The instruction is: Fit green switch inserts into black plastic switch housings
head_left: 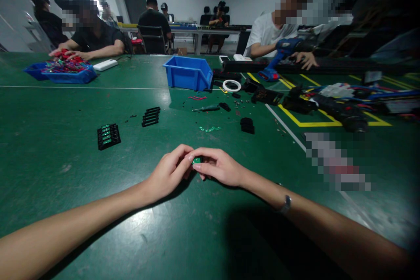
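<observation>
My left hand [169, 171] and my right hand [218, 167] meet fingertip to fingertip low on the green table [65, 175]. Both are pinched on a small green part [197, 160], mostly hidden by my fingers. Farther out lie a row of black parts with green inserts [108, 136], a second stack of black parts [151, 116], a black block [247, 125], a small green piece [210, 129] and a screwdriver [206, 108].
A blue bin [188, 72] stands mid-table, with a white tape roll [231, 85] to its right. A person at the far left reaches into a blue tray [61, 73]. Another at the right holds a blue power drill [278, 57] near tools and cables [344, 100].
</observation>
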Demonstrator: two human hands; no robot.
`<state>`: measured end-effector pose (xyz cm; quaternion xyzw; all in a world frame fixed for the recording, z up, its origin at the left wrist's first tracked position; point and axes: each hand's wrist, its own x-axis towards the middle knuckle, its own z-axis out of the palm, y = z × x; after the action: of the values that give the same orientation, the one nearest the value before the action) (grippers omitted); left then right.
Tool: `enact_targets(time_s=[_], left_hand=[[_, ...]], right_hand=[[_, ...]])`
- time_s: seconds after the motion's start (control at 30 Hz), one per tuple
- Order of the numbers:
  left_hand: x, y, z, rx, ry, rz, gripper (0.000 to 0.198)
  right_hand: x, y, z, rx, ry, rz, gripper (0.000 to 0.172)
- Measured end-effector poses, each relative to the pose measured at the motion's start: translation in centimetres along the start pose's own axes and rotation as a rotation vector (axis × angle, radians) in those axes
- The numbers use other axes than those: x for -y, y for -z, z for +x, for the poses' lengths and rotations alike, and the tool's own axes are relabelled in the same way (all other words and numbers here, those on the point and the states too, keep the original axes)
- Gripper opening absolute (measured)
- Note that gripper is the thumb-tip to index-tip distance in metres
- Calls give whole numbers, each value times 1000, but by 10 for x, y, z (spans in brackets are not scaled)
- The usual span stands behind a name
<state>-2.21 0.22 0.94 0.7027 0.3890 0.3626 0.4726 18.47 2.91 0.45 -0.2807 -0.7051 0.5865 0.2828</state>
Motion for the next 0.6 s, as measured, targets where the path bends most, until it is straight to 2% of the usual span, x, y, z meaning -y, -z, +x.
enact_targets(time_s=[0.6], left_hand=[[3,0,-1,2,-21,-2,27]], right_hand=[[2,1,0,40,-21,-27,32]])
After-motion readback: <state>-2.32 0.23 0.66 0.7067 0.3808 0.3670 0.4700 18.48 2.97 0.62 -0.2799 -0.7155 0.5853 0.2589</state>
